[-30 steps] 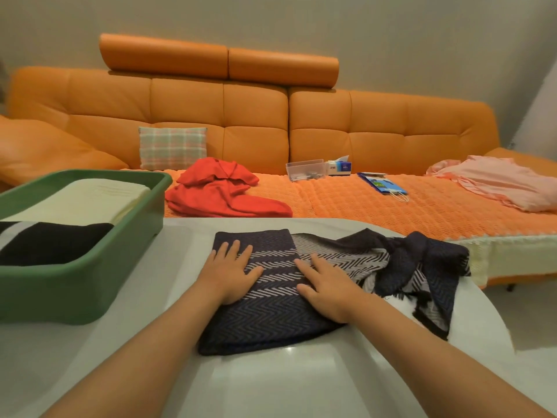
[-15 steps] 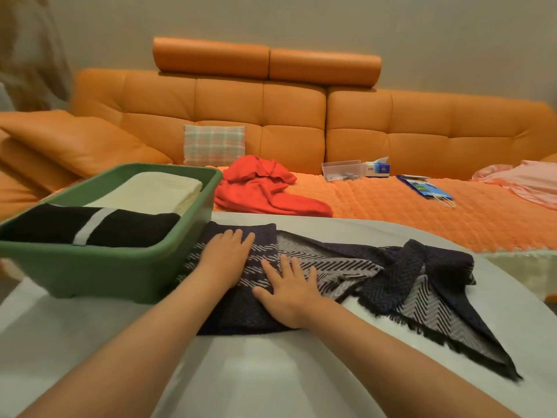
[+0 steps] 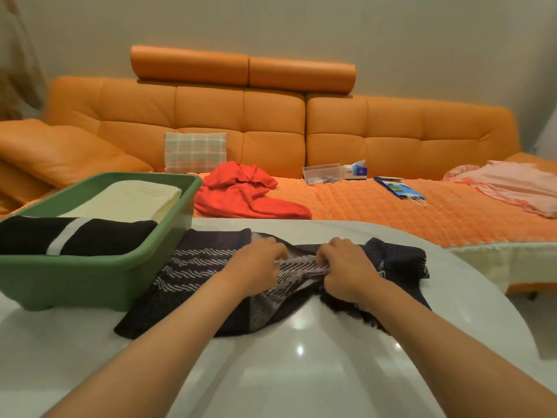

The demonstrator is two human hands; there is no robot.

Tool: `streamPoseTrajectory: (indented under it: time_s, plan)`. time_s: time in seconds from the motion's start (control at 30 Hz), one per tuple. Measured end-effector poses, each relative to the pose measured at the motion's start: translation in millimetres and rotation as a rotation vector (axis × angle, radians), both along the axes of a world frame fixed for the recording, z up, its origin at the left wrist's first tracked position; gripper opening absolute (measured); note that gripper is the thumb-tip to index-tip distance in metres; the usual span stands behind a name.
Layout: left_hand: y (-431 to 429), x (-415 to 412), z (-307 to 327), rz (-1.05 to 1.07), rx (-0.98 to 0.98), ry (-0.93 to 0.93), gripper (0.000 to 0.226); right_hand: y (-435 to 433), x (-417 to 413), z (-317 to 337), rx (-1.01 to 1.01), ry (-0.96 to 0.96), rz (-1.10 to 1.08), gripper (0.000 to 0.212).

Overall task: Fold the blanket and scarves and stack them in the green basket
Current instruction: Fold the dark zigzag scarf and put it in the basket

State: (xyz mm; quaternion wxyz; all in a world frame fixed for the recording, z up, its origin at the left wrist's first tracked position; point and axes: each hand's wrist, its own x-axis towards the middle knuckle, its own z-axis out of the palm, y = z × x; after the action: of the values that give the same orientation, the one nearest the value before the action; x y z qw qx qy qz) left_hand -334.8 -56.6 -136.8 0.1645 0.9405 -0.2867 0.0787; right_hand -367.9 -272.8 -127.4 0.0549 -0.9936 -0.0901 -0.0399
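As left hand [image 3: 258,267] and right hand [image 3: 346,270] pinch the scarf [image 3: 193,267], bunched between them

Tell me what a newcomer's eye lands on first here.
The big orange sofa fills the background, with a red garment heaped on its seat. Up front, the left hand and right hand bunch a dark patterned scarf on the white table, beside the green basket at left, which already holds folded cloth.
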Motion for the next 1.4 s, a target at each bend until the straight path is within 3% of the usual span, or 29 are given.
streamPoseTrajectory:
  time_s: [0.13,0.27,0.4,0.53,0.63,0.7,0.77,0.8,0.87,0.97,1.07,1.23,1.3,1.4]
  plan:
    - [-54.2,-20.3,-0.3,-0.129,0.055,0.031,0.018,-56.7,-9.1,-8.1,-0.280,0.037,0.053,0.059]
    - [-80.2,-24.4,-15.4,-0.071,0.115,-0.113,0.025,-84.3,-5.9,-3.2,-0.443,-0.066,0.033,0.033]
    - [-89.0,-14.3,-18.0,0.016,0.137,-0.152,0.027,-108.4,1.1,17.6,-0.441,-0.077,-0.147,0.020]
    - [-92.5,-13.1,-9.2,0.080,-0.103,-0.066,0.025,-127.9,3.0,23.0,-0.593,-0.090,-0.351,0.023]
    - [-98.1,-24.9,4.0,-0.038,-0.216,0.142,0.019,-131.0,-2.4,20.9,-0.678,-0.058,-0.453,0.036]
    - [-105.0,-36.0,9.8,-0.149,-0.223,0.293,0.019,-125.6,-6.1,21.3,-0.663,-0.118,-0.398,0.035]
    - [-112.6,-48.0,13.0,-0.243,-0.111,0.462,0.018,-113.1,-4.9,22.6,-0.555,-0.235,-0.239,0.032]
    - [-116.3,-53.3,14.3,-0.293,-0.034,0.540,0.017,-105.2,-4.9,23.9,-0.411,-0.238,-0.178,0.033]
    - [-120.8,-58.5,14.3,-0.353,0.042,0.621,0.013,-90.9,-4.7,24.8,-0.071,-0.067,-0.153,0.038]
    - [-120.0,-46.5,13.6,-0.248,-0.133,0.528,0.018,-86.9,-2.8,21.7,0.061,0.181,-0.169,0.046]
    - [-113.2,-16.1,9.0,-0.048,-0.220,0.255,0.024,-96.6,0.9,16.0,0.012,0.268,-0.184,0.022]
    - [-125.9,28.8,3.2,-0.082,0.075,0.048,0.038,-105.1,20.0,23.2,-0.242,0.088,-0.198,0.024]
    - [-140.8,44.2,-1.6,-0.082,0.129,0.049,0.045,-108.3,29.9,26.9,-0.212,0.040,-0.177,0.029]
    - [-157.9,67.9,-1.9,0.001,0.084,0.012,0.032,-114.0,47.7,22.1,-0.167,-0.071,-0.151,0.025]
